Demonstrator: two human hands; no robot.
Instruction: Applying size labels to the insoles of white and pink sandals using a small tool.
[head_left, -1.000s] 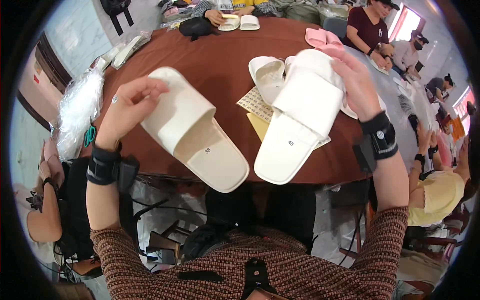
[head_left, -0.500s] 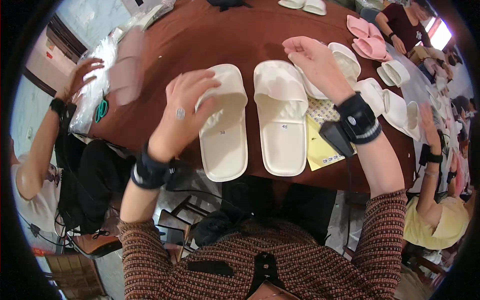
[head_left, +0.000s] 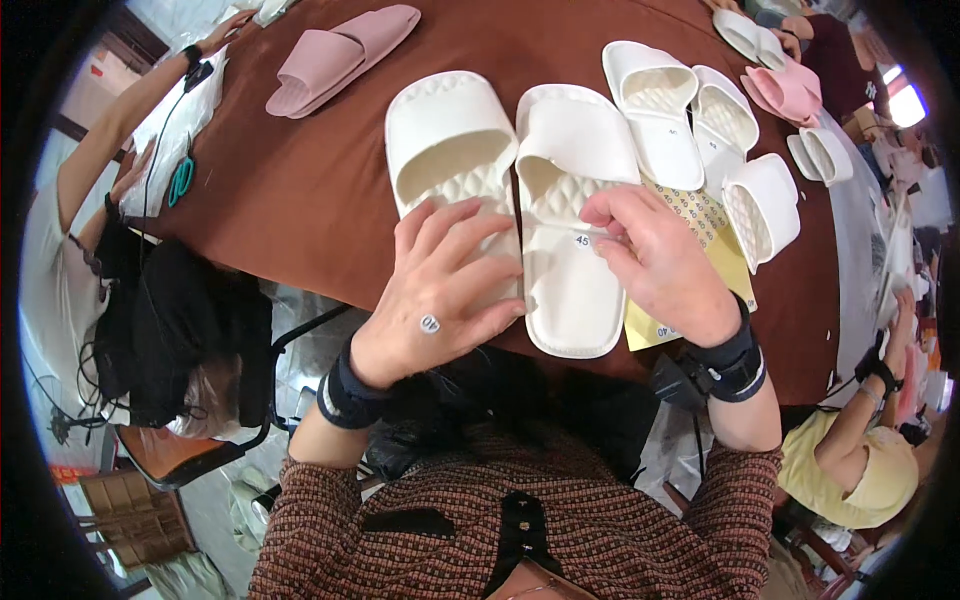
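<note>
Two white slippers lie side by side before me, toes pointing away. My left hand point(head_left: 452, 285) rests with spread fingers over the insole of the left white slipper point(head_left: 448, 130), hiding most of it. A small round printed sticker point(head_left: 429, 323) sits on the back of that hand. At the insole of the right white slipper point(head_left: 575, 310), my right hand point(head_left: 665, 262) has its fingers curled, thumb and fingertips close beside a small printed label point(head_left: 583, 240). Whether anything is between those fingertips I cannot make out.
A yellow sticker sheet point(head_left: 640, 335) lies partly under my right hand. More white slippers point(head_left: 650, 110) stand at the right, pink slippers point(head_left: 785, 92) behind them. Far left are a pink pair point(head_left: 345, 60), teal scissors point(head_left: 181, 182) and a co-worker's arm point(head_left: 125, 105). Brown cloth point(head_left: 300, 200) covers the table.
Both my hands have come down onto the two white slippers, the right one moving from the far side to the label. The co-worker's pink slippers now lie on the table.
</note>
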